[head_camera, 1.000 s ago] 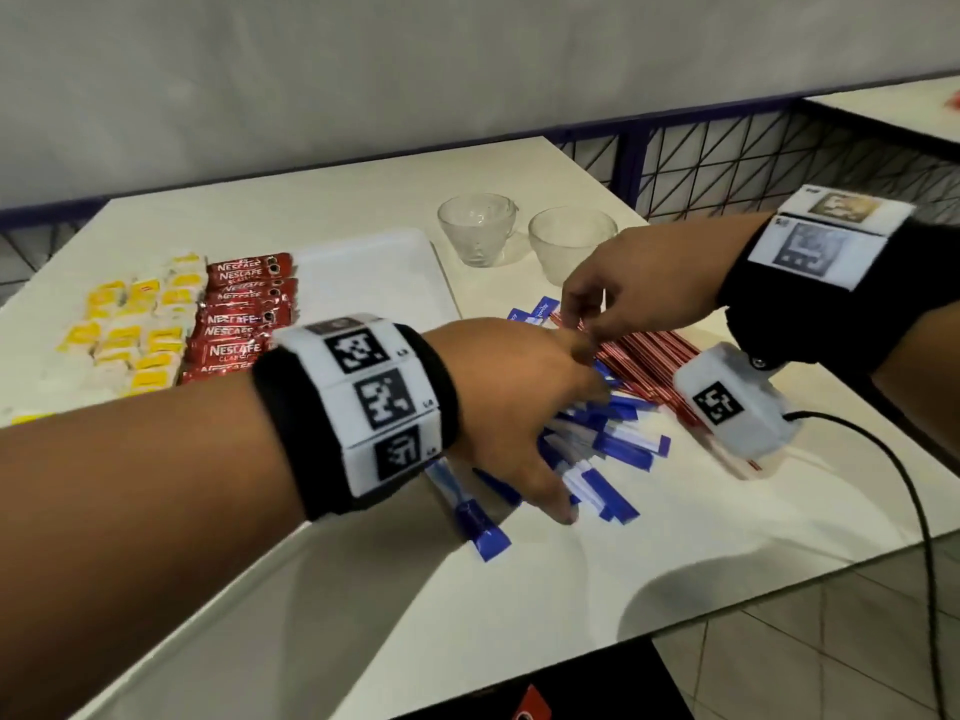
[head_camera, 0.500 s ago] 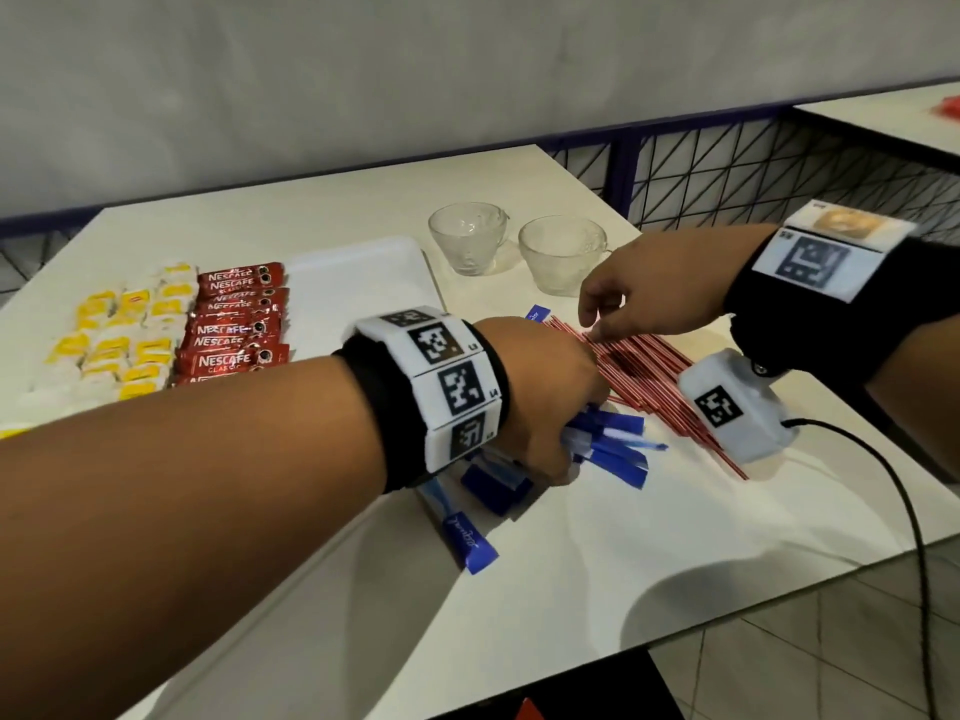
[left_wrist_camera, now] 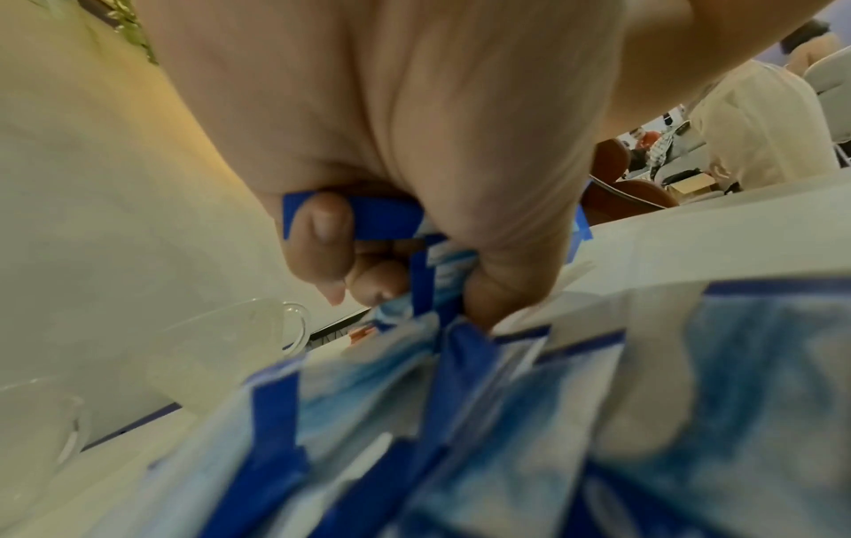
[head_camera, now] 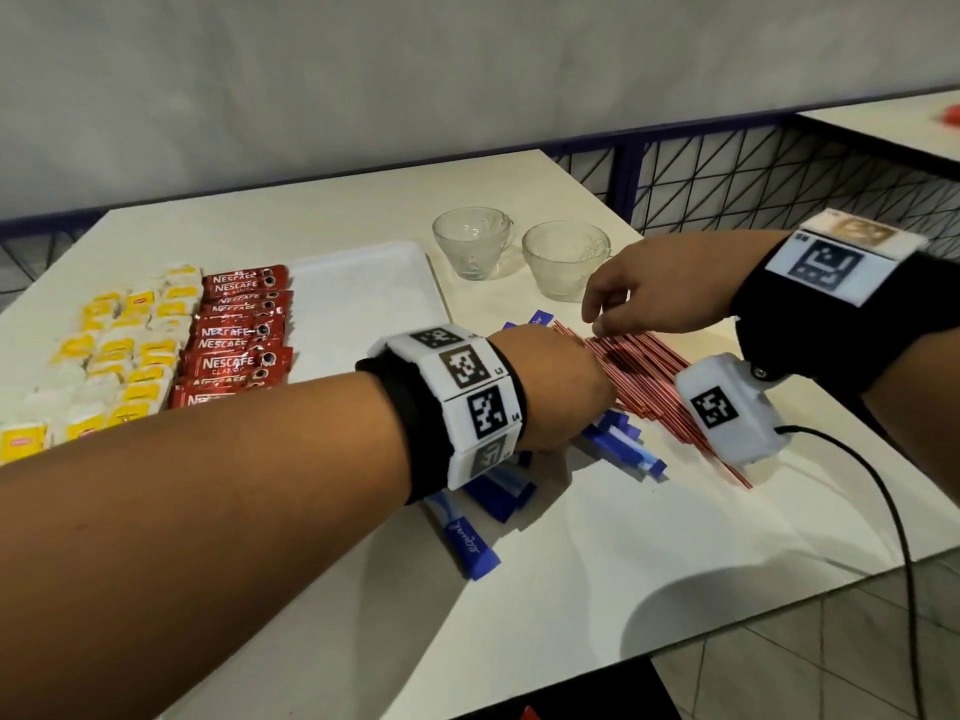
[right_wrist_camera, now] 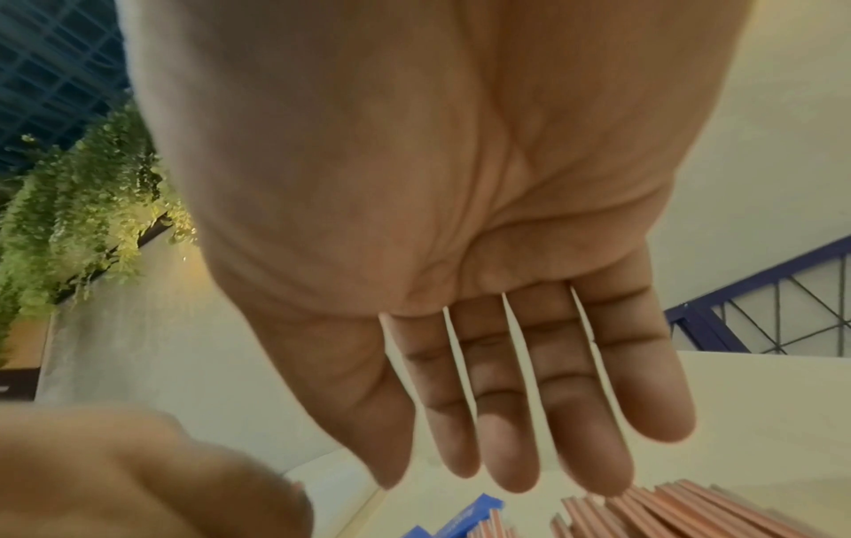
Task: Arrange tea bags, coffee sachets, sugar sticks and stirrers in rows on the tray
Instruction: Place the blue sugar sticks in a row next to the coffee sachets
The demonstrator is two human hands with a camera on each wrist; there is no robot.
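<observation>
Head view showed the left hand (head_camera: pixel 550 387) clenched round a bunch of blue-and-white paper sugar sticks (head_camera: pixel 618 444) near the white worktop's (head_camera: pixel 675 553) front edge; the right hand (head_camera: pixel 654 293), fingers straight and empty, touched the thin red plastic stirrers (head_camera: pixel 644 366) beside them; the white rectangular tray (head_camera: pixel 363 298) lay toward the worktop's left edge.

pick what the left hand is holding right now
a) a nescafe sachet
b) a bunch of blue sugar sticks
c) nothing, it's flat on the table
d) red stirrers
b: in the left wrist view the left hand has its fingers curled round a bundle of blue sugar sticks, while the red stirrers lie under the open right hand.
</observation>
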